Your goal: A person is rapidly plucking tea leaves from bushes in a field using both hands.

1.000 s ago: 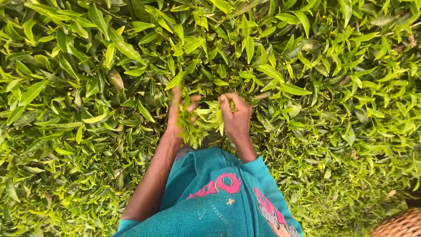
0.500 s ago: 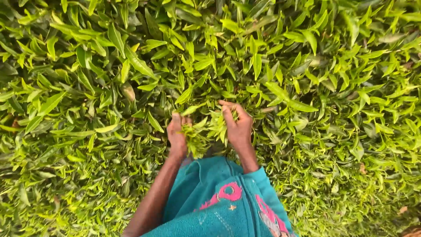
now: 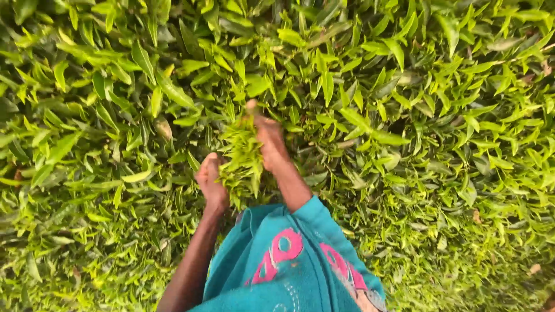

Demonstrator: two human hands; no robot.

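Note:
My left hand [image 3: 211, 184] and my right hand [image 3: 270, 141] press a thick bunch of plucked green leaves [image 3: 241, 159] between them, just above the top of a leafy bush [image 3: 404, 115]. The right hand reaches farther forward, fingers pointing into the foliage. The left hand sits lower, its fingers curled against the bunch. My teal garment with pink shapes [image 3: 289, 266] fills the bottom centre.
Dense bright green bush foliage [image 3: 104, 104] fills the whole view on all sides, with pointed young shoots standing up everywhere. A few brown dry leaves [image 3: 535, 268] lie at the lower right.
The view has shifted, so a woven basket seen at the lower right a second ago is out of sight. My right hand has stretched forward, and the leaf bunch is packed tighter between both hands.

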